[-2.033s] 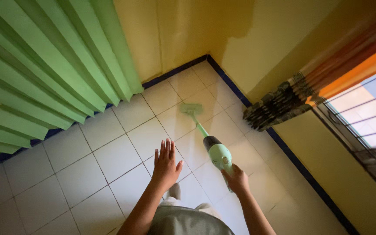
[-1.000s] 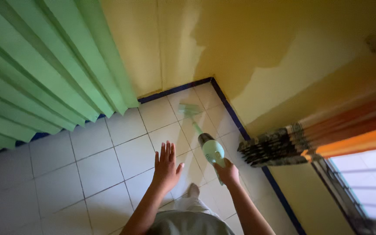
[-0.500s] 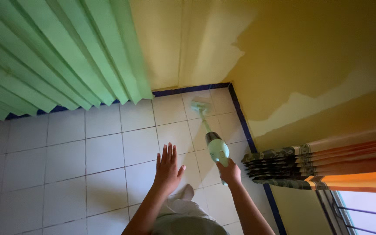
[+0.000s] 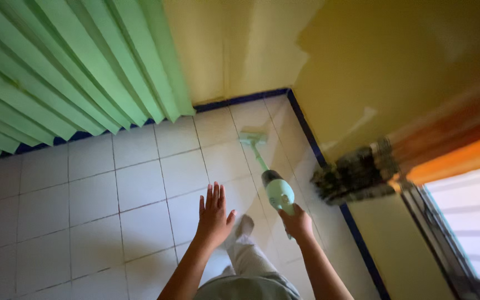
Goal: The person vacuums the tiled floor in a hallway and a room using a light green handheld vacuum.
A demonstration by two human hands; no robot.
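My right hand (image 4: 297, 223) grips the handle of a pale green stick vacuum (image 4: 278, 192). Its thin tube runs away from me to a flat floor head (image 4: 253, 136) resting on the white floor tiles (image 4: 140, 183) near the room's corner. My left hand (image 4: 214, 214) hovers over the tiles to the left of the vacuum, palm down, fingers spread, holding nothing. My leg in light trousers (image 4: 245, 250) shows between my arms, one foot stepped forward.
Yellow walls (image 4: 362, 61) with a dark blue skirting strip (image 4: 306, 128) meet in the corner ahead. A pleated green curtain (image 4: 68, 66) hangs at the left. An orange patterned curtain (image 4: 395, 161) and a bright window (image 4: 468, 216) stand at the right.
The vacuum head has slid back from the corner by about one tile. My foot has stepped forward between my arms. The view has swung, and my left hand stays raised and spread.
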